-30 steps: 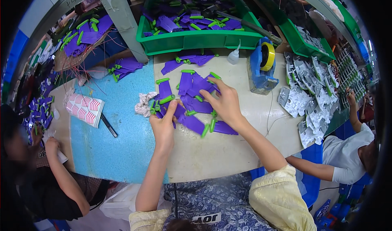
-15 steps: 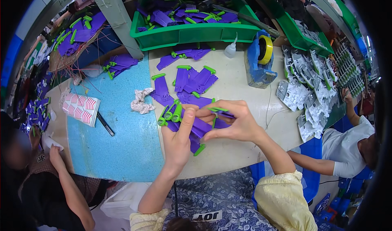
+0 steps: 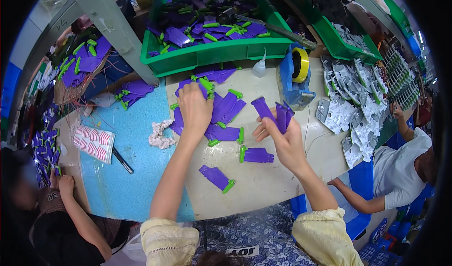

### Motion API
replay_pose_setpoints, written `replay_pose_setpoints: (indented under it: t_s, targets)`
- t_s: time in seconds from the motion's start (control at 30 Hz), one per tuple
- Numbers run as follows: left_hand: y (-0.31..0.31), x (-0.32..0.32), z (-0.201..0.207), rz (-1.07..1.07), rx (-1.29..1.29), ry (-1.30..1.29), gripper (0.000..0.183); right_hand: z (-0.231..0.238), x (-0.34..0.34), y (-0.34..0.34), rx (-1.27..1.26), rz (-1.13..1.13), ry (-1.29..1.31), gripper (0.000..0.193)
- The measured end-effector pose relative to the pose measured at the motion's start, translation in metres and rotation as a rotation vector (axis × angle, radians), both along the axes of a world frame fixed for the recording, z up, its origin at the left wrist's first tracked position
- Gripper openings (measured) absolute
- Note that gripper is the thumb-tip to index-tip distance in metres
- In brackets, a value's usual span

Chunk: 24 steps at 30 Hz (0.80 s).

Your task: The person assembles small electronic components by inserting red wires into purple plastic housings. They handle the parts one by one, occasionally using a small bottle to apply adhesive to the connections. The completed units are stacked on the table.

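My left hand [image 3: 194,108] reaches over the loose pile of purple plastic parts [image 3: 225,133], its fingers closed round several similar pieces. Their green ends [image 3: 206,86] show beside the fingers, while the hand hides most of the purple. Above the bare right part of the table, my right hand [image 3: 284,136] grips a few flat purple pieces [image 3: 263,109], fanned out between thumb and fingers; no green end shows on them. Two single purple parts with green ends lie nearer me: one part [image 3: 258,155] between my arms and another part [image 3: 215,177] closer to the table edge.
Behind the pile stands a green bin [image 3: 216,56] full of purple parts. A bottle [image 3: 259,67] and a blue tape dispenser [image 3: 296,92] are at its right, then stacked grey parts [image 3: 353,106]. Crumpled tissue [image 3: 160,135], a tissue pack [image 3: 93,143] and a black pen [image 3: 123,161] lie left. Co-workers sit at both sides.
My hands have moved apart: the left forward to the pile with its bundle, the right aside with purple pieces. Two single parts now show on the table where my hands were.
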<state>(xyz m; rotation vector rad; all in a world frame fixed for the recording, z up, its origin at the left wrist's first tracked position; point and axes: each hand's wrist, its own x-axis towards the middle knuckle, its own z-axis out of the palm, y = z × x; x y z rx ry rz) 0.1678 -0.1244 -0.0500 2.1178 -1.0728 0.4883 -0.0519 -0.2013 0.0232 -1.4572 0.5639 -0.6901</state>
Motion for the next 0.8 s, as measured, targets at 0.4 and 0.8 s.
replay_pose_setpoints:
  t_s: [0.4,0.8]
  targets:
    - [0.053,-0.101,0.099,-0.323,-0.655,1.391,0.028,0.011,0.014,0.007,-0.892,0.131,0.038,0.035]
    - [0.101,-0.104,0.049,-0.114,-0.511,1.635,0.023,-0.038,0.065,-0.014,-0.944,0.135,0.393,0.039]
